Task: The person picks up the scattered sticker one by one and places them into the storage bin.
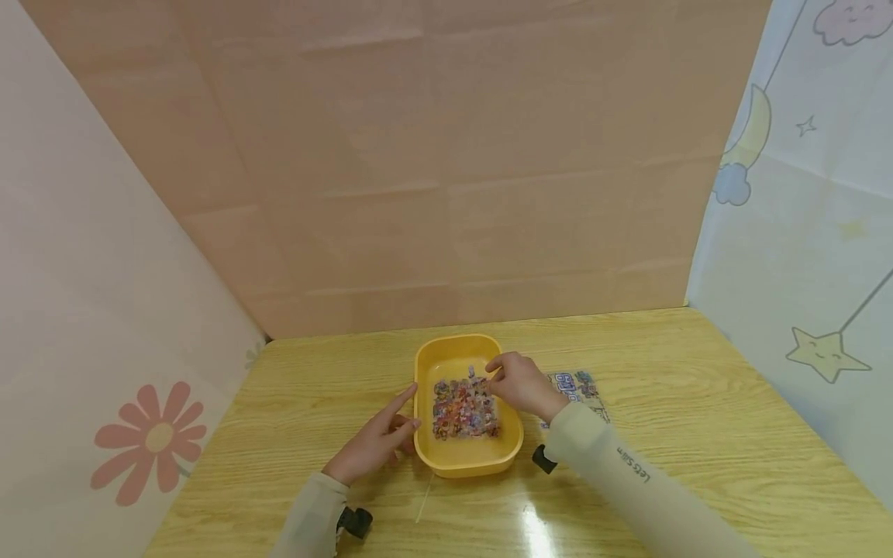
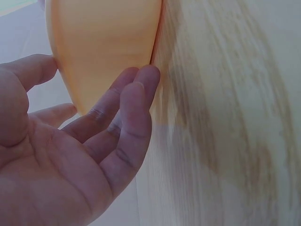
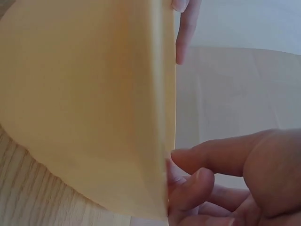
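Note:
A yellow tray (image 1: 469, 470) with rounded corners stands on the table. Inside lies a roughly square patch of small colourful pieces (image 1: 460, 411), which look like jigsaw pieces. One small piece (image 1: 471, 371) sits apart at its far edge. My left hand (image 1: 377, 446) rests against the tray's left side, and its fingers (image 2: 134, 108) touch the outer wall. Over the tray's right rim reaches my right hand (image 1: 522, 381), fingers bent down at the patch's far right corner. In the right wrist view the tray wall (image 3: 84, 108) partly hides its fingertips, so anything between them cannot be made out.
A printed sheet (image 1: 589, 387) with blue lettering lies right of the tray, partly under my right forearm. The wooden table (image 1: 670, 372) meets a brown backdrop (image 1: 446, 194) behind. Patterned side panels (image 1: 802, 232) rise to left and right. A thin pale strip (image 1: 423, 500) lies in front of the tray.

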Demonstrator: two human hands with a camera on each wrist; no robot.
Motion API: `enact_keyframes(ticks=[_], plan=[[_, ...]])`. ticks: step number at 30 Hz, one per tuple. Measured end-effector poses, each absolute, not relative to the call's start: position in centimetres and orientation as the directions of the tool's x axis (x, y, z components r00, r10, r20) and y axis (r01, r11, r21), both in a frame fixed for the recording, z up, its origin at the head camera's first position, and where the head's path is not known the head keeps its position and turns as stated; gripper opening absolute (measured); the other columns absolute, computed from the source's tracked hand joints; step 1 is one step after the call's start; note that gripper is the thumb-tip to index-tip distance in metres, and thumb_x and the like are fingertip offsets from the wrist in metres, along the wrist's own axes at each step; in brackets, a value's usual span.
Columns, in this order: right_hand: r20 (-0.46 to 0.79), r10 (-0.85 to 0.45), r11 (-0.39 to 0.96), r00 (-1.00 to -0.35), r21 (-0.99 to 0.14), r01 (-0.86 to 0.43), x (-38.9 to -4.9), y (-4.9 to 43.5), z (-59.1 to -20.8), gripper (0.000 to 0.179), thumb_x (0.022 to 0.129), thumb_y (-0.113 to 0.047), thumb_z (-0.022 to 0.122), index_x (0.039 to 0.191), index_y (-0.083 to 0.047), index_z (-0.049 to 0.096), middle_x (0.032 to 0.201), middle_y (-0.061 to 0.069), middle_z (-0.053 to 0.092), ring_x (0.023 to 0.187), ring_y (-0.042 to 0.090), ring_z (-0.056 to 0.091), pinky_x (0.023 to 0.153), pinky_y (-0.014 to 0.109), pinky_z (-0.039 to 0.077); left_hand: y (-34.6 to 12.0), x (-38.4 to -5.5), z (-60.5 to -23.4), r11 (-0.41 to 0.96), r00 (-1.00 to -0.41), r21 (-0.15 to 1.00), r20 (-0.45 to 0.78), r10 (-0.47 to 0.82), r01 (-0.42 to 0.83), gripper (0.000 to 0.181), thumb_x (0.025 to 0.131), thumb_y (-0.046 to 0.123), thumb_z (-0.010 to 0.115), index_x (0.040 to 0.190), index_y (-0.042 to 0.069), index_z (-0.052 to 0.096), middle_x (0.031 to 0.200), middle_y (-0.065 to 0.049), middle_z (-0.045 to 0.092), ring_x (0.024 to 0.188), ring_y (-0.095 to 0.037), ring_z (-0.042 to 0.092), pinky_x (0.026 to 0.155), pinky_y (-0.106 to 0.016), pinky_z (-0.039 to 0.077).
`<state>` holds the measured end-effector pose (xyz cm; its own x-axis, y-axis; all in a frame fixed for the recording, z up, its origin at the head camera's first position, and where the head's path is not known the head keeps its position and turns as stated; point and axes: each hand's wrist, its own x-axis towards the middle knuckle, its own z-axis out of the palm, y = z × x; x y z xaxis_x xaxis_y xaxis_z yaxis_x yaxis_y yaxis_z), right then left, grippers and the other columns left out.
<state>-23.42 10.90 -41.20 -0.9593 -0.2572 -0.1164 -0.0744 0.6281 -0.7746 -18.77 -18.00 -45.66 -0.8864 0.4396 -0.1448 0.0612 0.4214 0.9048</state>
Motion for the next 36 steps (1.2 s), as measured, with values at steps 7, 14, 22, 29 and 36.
enact_keyframes(ticks=[7, 14, 22, 29, 36], plan=[[-0.103, -0.277, 0.675, -0.955, -0.728, -0.117, -23.44, 10.63, -40.95, 0.037, 0.096, -0.010, 0.066, 0.129, 0.005, 0.061, 0.107, 0.014, 0.068, 0.095, 0.026, 0.066, 0.076, 0.039, 0.057, -18.15, -18.98, -45.91, 0.419, -0.885, 0.907, -0.154, 0.439, 0.050, 0.070, 0.106, 0.041, 0.050, 0.163, 0.029, 0.011, 0.113, -0.012, 0.066, 0.091, -0.027, 0.066, 0.065, -0.039, 0.054], [-0.091, -0.279, 0.684, -0.956, -0.718, -0.132, -23.46, 10.59, -40.91, 0.035, 0.095, -0.011, 0.065, 0.127, 0.004, 0.063, 0.108, 0.014, 0.068, 0.095, 0.025, 0.066, 0.076, 0.038, 0.057, -18.06, -19.01, -45.78, 0.420, -0.888, 0.907, -0.160, 0.432, 0.041, 0.069, 0.106, 0.040, 0.050, 0.162, 0.030, 0.012, 0.110, -0.012, 0.066, 0.090, -0.027, 0.065, 0.065, -0.038, 0.053], [-0.094, -0.279, 0.680, -0.956, -0.722, -0.128, -23.48, 10.72, -41.06, 0.036, 0.095, -0.012, 0.066, 0.127, 0.006, 0.062, 0.107, 0.014, 0.069, 0.093, 0.024, 0.067, 0.076, 0.038, 0.057, -17.93, -18.80, -45.57, 0.417, -0.889, 0.908, -0.152, 0.432, 0.047, 0.069, 0.106, 0.038, 0.050, 0.163, 0.028, 0.012, 0.111, -0.014, 0.066, 0.089, -0.028, 0.066, 0.064, -0.038, 0.053], [-0.100, -0.272, 0.676, -0.957, -0.728, -0.116, -23.62, 10.90, -41.26, 0.035, 0.096, -0.013, 0.065, 0.126, 0.004, 0.063, 0.108, 0.013, 0.068, 0.096, 0.025, 0.066, 0.077, 0.039, 0.057, -17.92, -18.87, -45.67, 0.415, -0.891, 0.908, -0.150, 0.428, 0.046, 0.069, 0.106, 0.038, 0.050, 0.163, 0.026, 0.013, 0.111, -0.013, 0.067, 0.089, -0.027, 0.065, 0.064, -0.039, 0.053], [-0.085, -0.281, 0.658, -0.956, -0.742, -0.128, -23.61, 11.09, -41.38, 0.033, 0.096, -0.011, 0.064, 0.125, 0.004, 0.064, 0.107, 0.012, 0.068, 0.096, 0.025, 0.065, 0.077, 0.040, 0.056, -17.90, -18.77, -45.68, 0.415, -0.893, 0.908, -0.143, 0.427, 0.053, 0.069, 0.106, 0.037, 0.050, 0.163, 0.024, 0.013, 0.110, -0.012, 0.067, 0.088, -0.029, 0.066, 0.063, -0.039, 0.053]])
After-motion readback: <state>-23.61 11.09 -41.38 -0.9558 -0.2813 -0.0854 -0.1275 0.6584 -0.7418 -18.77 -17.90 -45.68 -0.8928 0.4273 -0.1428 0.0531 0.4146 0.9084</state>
